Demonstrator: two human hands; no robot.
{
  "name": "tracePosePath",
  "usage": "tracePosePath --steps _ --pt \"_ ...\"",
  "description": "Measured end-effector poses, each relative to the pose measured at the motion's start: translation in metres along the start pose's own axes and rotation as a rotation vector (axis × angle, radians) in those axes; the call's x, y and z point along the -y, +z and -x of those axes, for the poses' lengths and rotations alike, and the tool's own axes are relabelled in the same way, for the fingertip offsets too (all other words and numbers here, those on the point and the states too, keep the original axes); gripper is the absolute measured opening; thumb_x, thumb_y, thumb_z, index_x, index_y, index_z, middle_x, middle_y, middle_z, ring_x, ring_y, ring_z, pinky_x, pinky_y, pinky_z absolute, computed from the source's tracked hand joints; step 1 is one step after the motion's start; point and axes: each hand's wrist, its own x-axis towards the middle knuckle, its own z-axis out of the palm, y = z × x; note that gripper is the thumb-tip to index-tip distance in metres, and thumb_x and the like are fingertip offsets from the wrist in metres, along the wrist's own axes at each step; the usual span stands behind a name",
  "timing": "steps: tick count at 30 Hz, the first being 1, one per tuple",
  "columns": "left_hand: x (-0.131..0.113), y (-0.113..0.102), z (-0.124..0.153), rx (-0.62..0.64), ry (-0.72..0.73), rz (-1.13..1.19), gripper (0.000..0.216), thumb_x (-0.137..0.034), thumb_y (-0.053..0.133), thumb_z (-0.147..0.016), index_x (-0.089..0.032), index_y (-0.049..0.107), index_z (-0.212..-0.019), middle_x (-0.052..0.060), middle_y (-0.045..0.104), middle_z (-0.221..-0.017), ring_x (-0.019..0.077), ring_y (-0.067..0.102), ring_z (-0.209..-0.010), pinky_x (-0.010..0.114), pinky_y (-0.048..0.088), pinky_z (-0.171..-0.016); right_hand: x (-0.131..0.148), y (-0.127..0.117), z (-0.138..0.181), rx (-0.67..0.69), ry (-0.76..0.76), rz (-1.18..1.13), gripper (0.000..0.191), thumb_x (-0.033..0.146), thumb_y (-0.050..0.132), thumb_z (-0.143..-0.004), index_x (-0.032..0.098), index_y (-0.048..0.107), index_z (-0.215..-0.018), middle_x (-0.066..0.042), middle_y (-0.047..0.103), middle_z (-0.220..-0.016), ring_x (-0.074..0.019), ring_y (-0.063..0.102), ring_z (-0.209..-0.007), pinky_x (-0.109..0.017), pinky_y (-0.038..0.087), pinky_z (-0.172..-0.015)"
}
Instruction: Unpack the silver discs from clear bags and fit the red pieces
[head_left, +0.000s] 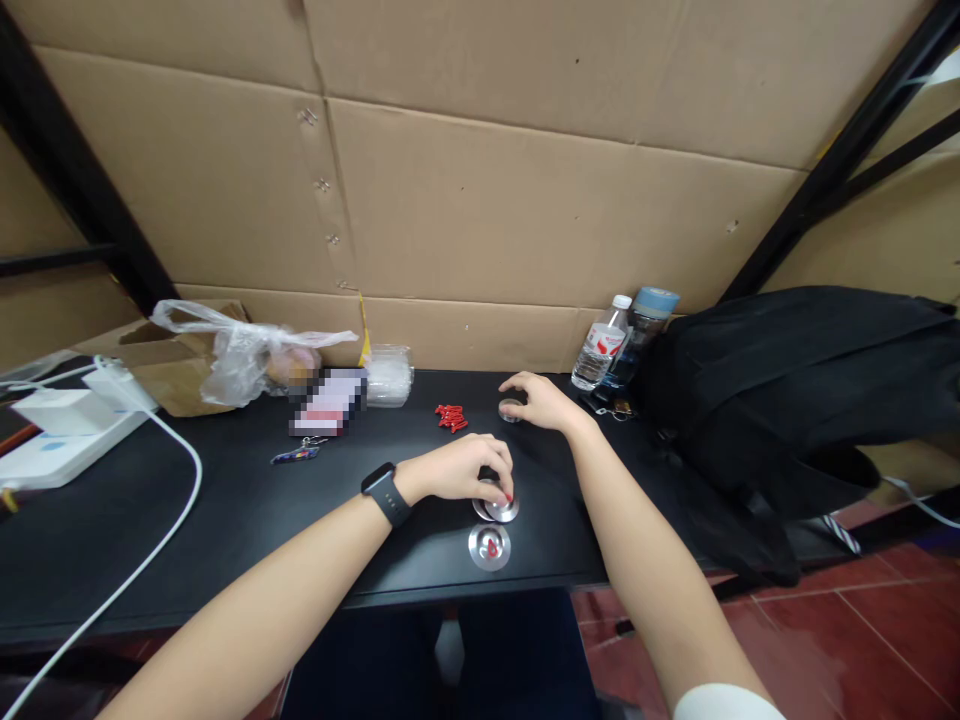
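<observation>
Black desk (247,510): everything's spread on this, cardboard wall (480,210) behind it.
Left hand (466,468): the one wearing the dark watch (385,494). Thumb and index are nearly together over a couple of overlapping metal dishes (504,512), with a red bit (508,497) right at the tips. Can't tell if it's pinched or just lying there.
Right hand (541,400): farther back, thumb and fingers apart, curled around a little metal stack (511,410). Thumb's right at it; can't tell how firmly, if at all, it's touching.
Nearest dish (480,561): close to the desk's front edge, with a red piece (492,548) in it.
Red pile (451,418): loose small pieces, sitting behind the left hand.
Right-side stuff: water bottle (600,345), blue-lidded bottle (651,318), big black backpack (780,400).
Left-side stuff: knotted plastic bag (244,360), white power strip (67,440).
</observation>
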Motion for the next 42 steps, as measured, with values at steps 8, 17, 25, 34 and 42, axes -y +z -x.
tracePosePath --steps 8,17,25,34,42 --pt "0.027 -0.024 0.011 -0.565 -0.288 -0.277 0.013 -0.033 0.067 -0.09 -0.027 0.078 -0.094 0.003 0.066 -0.099 0.021 0.06 -0.096 0.036 0.044 -0.091 0.028 -0.008 0.007 0.516 -0.128 -0.392 0.059 0.03 0.078 -0.074 0.021 0.065 -0.131 -0.005 0.076 -0.11 -0.0194 0.071 -0.094 -0.024 0.053 -0.075" --pt "0.043 -0.026 0.015 -0.539 -0.33 -0.383 0.011 -0.032 0.07 -0.087 -0.03 0.079 -0.093 0.003 0.065 -0.1 0.022 0.056 -0.099 0.038 0.042 -0.092 0.044 0.015 0.002 0.323 -0.098 -0.25 0.036 0.044 0.08 -0.075 0.02 0.077 -0.102 -0.001 0.075 -0.075 -0.017 0.07 -0.072 -0.023 0.048 -0.07" --pt "0.041 -0.028 0.014 -0.692 -0.312 -0.256 0.013 -0.025 0.063 -0.088 -0.023 0.072 -0.098 0.002 0.068 -0.093 0.0192 0.062 -0.09 0.034 0.048 -0.086 0.031 0.025 -0.004 0.189 -0.105 -0.347 0.05 0.039 0.082 -0.074 0.019 0.07 -0.118 -0.004 0.076 -0.093 -0.0145 0.068 -0.071 -0.025 0.051 -0.071" --pt "0.044 -0.026 0.013 -0.825 -0.283 0.028 0.012 -0.026 0.068 -0.082 -0.02 0.065 -0.092 0.003 0.073 -0.097 0.0194 0.07 -0.096 0.031 0.052 -0.088 0.032 0.03 -0.007 0.142 -0.087 -0.775 0.054 0.037 0.077 -0.08 0.02 0.062 -0.129 -0.011 0.068 -0.124 -0.0186 0.07 -0.094 -0.034 0.056 -0.088" --pt "0.052 -0.027 0.013 -0.81 -0.326 0.084 0.011 -0.024 0.069 -0.078 -0.019 0.063 -0.086 0.001 0.072 -0.086 0.0167 0.07 -0.082 0.026 0.051 -0.077 0.037 0.027 -0.006 0.138 -0.084 -0.769 0.049 0.035 0.08 -0.076 0.018 0.063 -0.119 -0.01 0.07 -0.114 -0.0171 0.069 -0.088 -0.032 0.056 -0.082"
